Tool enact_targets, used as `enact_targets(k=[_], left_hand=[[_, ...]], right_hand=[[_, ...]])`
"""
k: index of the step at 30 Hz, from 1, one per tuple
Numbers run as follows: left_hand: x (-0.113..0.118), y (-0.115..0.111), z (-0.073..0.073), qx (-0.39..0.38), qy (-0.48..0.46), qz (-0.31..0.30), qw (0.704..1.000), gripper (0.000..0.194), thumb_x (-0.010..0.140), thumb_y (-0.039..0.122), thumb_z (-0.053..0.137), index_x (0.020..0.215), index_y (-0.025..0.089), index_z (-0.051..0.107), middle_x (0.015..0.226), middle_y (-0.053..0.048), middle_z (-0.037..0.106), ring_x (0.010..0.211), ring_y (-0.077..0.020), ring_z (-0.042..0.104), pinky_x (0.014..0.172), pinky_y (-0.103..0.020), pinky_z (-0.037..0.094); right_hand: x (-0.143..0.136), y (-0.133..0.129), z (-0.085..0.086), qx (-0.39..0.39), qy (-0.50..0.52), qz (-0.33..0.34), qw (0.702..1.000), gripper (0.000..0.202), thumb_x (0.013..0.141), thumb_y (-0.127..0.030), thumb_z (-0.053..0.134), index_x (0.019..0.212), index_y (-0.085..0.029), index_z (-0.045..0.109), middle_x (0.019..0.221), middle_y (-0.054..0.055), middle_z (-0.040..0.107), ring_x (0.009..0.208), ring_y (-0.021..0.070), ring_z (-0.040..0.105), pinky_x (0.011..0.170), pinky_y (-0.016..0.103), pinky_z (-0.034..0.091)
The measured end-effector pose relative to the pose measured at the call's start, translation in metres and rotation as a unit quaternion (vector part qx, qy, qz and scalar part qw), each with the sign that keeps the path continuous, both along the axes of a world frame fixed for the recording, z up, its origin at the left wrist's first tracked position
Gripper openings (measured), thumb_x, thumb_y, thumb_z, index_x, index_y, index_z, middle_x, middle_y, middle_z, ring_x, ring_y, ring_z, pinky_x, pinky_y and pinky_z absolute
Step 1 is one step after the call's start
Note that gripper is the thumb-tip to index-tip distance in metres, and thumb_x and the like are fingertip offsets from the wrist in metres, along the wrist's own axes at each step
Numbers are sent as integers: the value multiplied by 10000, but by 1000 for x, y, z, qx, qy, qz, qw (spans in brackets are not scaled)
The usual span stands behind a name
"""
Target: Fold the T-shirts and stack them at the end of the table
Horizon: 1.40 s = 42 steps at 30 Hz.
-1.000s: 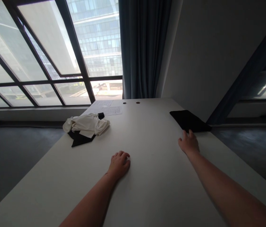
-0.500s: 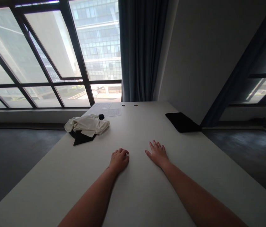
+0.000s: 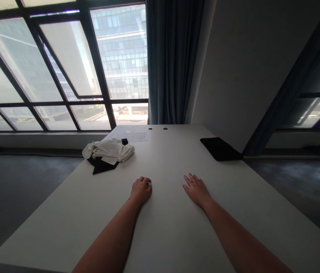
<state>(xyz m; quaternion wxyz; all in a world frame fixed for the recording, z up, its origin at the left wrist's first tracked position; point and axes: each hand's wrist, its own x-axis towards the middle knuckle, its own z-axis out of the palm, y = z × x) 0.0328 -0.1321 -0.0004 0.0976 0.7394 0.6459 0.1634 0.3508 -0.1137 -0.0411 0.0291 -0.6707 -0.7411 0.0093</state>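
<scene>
The black flat piece (image 3: 220, 149) lies at the right side of the white table (image 3: 168, 163), one corner reaching the edge, with neither hand touching it. From the left, grey floor (image 3: 35, 174) shows beside the table, below a large dark-framed window (image 3: 125, 76) with one pane tilted open. On the table's left side sits a crumpled white cloth (image 3: 110, 149), resting on a pointed black piece (image 3: 103, 165) that sticks out toward the near side; a small black object (image 3: 124, 141) shows just behind the cloth, and papers (image 3: 137, 137) lie beyond it. The left hand (image 3: 141, 189) rests on the table, palm down, fingers bent inward; I cannot tell whether anything is under them. Past it, near the far edge, are two round holes (image 3: 165, 129), with a dark blue curtain (image 3: 174, 60) hanging behind. The right hand (image 3: 196, 190) lies palm down, fingers stretched and slightly spread, grasping nothing, nearer the body than the black flat piece and apart from it. Farthest right, a plain wall (image 3: 247, 57) stands in shadow beyond the table
</scene>
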Motion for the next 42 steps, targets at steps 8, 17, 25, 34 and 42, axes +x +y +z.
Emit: enact_targets(k=[8,17,25,34,42], left_hand=[[5,-1,-3,-13,4,-4,1000,307,932,335,544,1201,272,677,1269,-80,643,1188,-269,569,1014,-401,396],[12,-6,-6,11,13,23,1000,295,916,332,545,1176,281,675,1289,-86,619,1208,-282,546,1063,-446,353],[13,-9,-4,23,10,17,1000,304,905,298,556,1185,268,670,1349,-78,602,1247,-267,537,1093,-413,362],[2,-1,-9,27,8,8,1000,325,908,324,574,1212,267,672,1369,-74,591,1275,-268,523,1128,-414,351],[-9,8,-11,14,1,5,1000,338,909,327,583,1232,277,667,1385,-67,585,1306,-250,512,1151,-390,341]], right_hand=[[3,-4,3,-2,15,10,1000,630,1014,-458,389,1599,-222,404,1680,135,288,1541,332,260,1240,496,161],[5,-2,-1,5,14,17,1000,623,1008,-465,398,1581,-222,434,1672,136,308,1529,319,280,1233,481,168],[6,-2,1,10,17,22,1000,614,1012,-448,405,1582,-220,433,1665,148,318,1523,330,289,1227,485,178],[6,-1,-1,8,11,20,1000,619,1014,-467,414,1588,-236,425,1667,138,318,1523,330,290,1226,483,184],[5,-2,3,7,14,20,1000,627,1002,-462,406,1581,-225,437,1666,138,321,1527,331,282,1220,486,194]])
